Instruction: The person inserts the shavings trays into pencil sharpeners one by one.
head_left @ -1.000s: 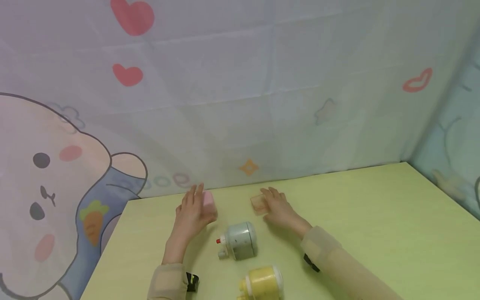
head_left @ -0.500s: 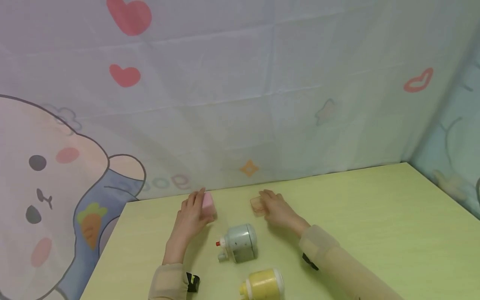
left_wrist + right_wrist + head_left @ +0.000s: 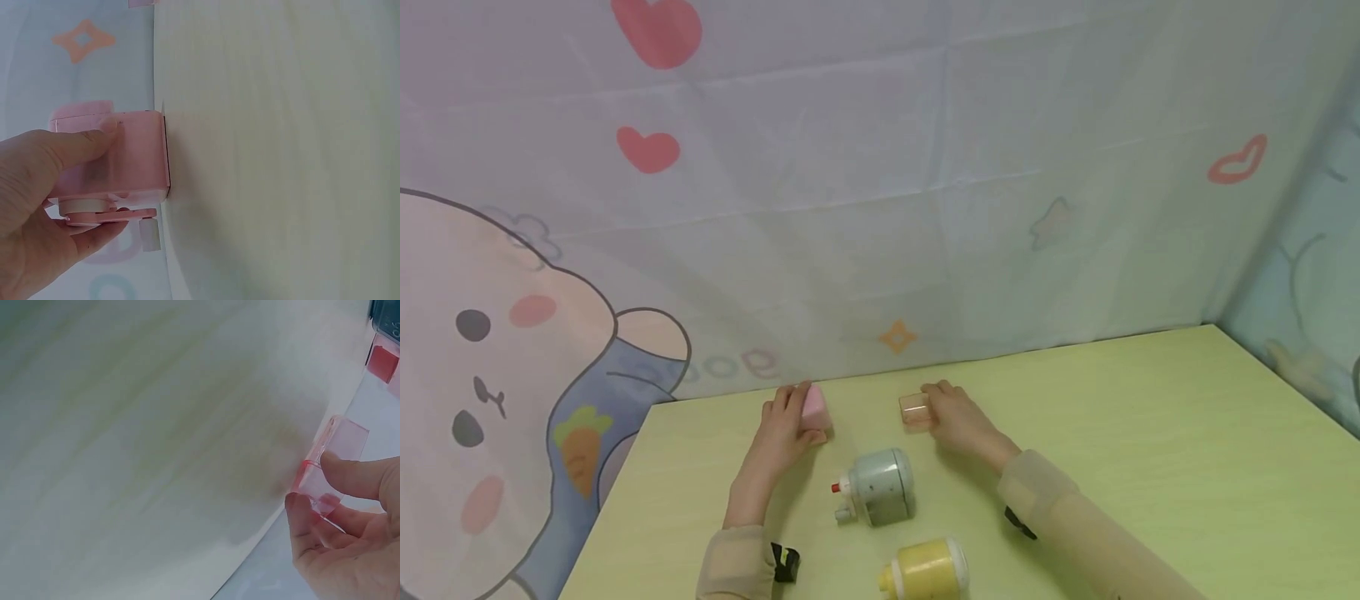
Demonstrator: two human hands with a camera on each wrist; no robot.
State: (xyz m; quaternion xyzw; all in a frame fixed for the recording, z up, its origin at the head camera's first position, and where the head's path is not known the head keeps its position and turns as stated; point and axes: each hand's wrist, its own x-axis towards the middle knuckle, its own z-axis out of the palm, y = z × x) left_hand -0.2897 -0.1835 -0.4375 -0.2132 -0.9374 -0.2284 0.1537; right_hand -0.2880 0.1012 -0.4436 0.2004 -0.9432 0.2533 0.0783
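Note:
My left hand (image 3: 778, 432) grips a pink hand-crank pencil sharpener (image 3: 816, 407) near the table's back edge. In the left wrist view the thumb lies across the sharpener's side, while the crank (image 3: 125, 216) points out beside the fingers. To the right, my right hand (image 3: 961, 427) pinches a clear pink box (image 3: 914, 412), like a shavings drawer, between thumb and fingers. The right wrist view shows the box (image 3: 342, 447) close up, with a red line around it. Between my forearms lie a grey-green crank sharpener (image 3: 883, 487) and a yellow one (image 3: 928, 571).
The light yellow-green table (image 3: 1135, 433) extends to the right and ends at a printed cloth backdrop (image 3: 850, 208). A second cloth (image 3: 1311, 292) closes off the right side. Black clips or straps (image 3: 786, 564) show at both wrists.
My left fingers have settled lower on the pink sharpener. The right hand has turned the clear box slightly, and light now glints on it. The head view has shifted a little.

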